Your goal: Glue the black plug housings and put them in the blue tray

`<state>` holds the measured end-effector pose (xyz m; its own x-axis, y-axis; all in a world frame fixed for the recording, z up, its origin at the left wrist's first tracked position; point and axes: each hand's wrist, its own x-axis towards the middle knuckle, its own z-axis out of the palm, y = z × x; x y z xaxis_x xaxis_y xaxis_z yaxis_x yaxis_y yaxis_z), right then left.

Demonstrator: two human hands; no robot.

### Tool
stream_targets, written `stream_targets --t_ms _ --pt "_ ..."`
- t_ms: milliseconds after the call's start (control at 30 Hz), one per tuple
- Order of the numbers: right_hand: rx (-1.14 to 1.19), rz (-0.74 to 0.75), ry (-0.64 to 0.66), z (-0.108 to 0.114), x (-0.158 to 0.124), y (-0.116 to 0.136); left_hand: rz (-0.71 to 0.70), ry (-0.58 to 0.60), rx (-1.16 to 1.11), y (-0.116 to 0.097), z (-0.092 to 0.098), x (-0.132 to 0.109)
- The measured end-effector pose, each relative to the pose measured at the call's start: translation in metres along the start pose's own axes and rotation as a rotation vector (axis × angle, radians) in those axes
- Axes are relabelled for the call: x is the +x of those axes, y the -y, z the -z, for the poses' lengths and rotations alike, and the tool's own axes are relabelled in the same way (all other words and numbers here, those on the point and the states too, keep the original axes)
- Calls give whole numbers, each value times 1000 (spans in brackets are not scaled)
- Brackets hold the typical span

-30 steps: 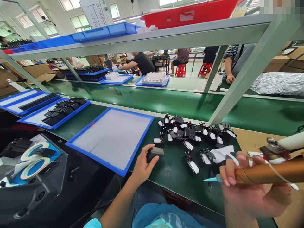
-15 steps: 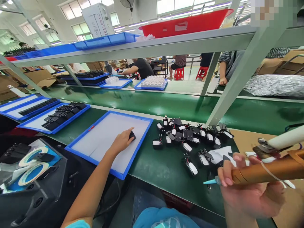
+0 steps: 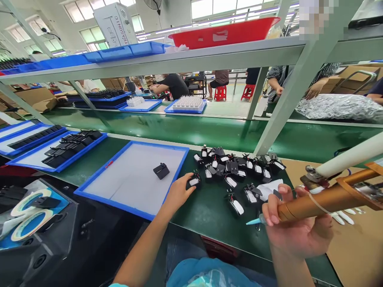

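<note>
One small black part with a white label [image 3: 194, 181] lies on the green counter [image 3: 206, 217], just beside the right edge of the blue-rimmed tray [image 3: 113, 204]. The left hand [image 3: 178, 193] reaches out to it, palm down, with its fingertips at the part. Whether the grip is already pinching the part or only touching it cannot be told from this angle.

The right hand [image 3: 296, 233] is low at the right, and its grip is wrapped tightly around a gold-coloured hand tool [image 3: 323, 202]. The tool lies almost level above the front edge of the counter. Its pale blue tip [image 3: 253, 221] points left, near the heap but apart from the left hand.

A single black housing [image 3: 161, 170] lies alone on the tray's white liner, towards its far right corner. To the right of the left hand, a loose heap of black parts [image 3: 236, 169] is spread over the counter, many with white labels and short red wires. Past the heap a brown cardboard sheet [image 3: 359, 255] covers the counter.

Further left, two more blue trays [image 3: 70, 145] hold rows of black housings. Two tape rolls [image 3: 28, 215] rest on a dark machine at the near left. Overhead, a grey shelf [image 3: 209, 57] carries a red bin [image 3: 224, 34]. Beyond a green conveyor belt [image 3: 179, 129], other people are at work.
</note>
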<state>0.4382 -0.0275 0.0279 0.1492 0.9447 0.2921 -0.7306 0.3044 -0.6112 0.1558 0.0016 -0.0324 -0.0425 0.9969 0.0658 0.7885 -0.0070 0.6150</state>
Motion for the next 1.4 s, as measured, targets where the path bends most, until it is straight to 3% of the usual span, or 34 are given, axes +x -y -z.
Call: stream_targets --t_ms 233,333,500,633,867,1400 --pt "-26 24 66 -18 -1 -5 -79 113 -202 -11 -18 -57" --pt "-13 -5 86 -28 0 -10 -129 125 -198 -13 -34 -61" --pt "28 -9 137 -41 3 -19 -209 19 -175 -22 -50 -62" --pt "46 10 153 -47 6 -24 -306 42 -168 -40 -44 -69" --pt "21 27 173 -45 7 -27 -377 -33 -194 -62 -34 -72" --pt "25 30 190 -50 6 -25 -440 -76 -218 -65 -27 -73"
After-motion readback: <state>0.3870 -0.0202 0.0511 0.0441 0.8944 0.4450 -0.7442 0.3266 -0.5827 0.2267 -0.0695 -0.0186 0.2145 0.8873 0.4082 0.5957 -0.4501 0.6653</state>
